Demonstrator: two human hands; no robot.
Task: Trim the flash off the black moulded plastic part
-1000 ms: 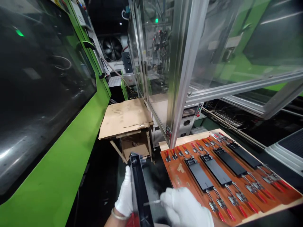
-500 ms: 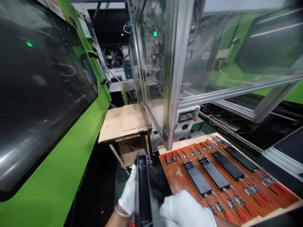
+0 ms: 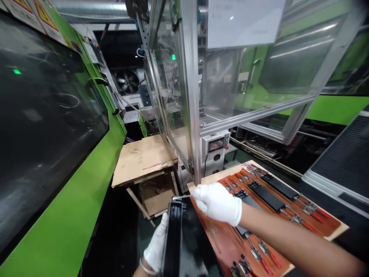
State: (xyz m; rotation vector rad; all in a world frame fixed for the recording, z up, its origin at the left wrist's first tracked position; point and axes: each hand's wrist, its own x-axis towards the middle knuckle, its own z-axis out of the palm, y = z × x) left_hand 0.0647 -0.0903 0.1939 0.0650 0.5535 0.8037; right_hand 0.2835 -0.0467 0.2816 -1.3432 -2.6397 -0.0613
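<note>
- Our left hand (image 3: 155,246), white-gloved, closes around the lower part of a black moulded plastic frame (image 3: 172,238), holding it upright just left of the orange fixture board (image 3: 221,246).
- The frame's long axis runs nearly straight up and down in our view, with its narrow end on top.
- Our right hand (image 3: 217,204), also gloved, pinches a thin metal pin (image 3: 181,196) in a narrow grip above the board's left edge.
- The pin lies crosswise, its tip just above the frame's top end, so our right hand is nearer that end and our left nearer the bottom.
- To the right, the board carries black plates (image 3: 266,196) and red-handled toggle clamps (image 3: 261,256).
</note>
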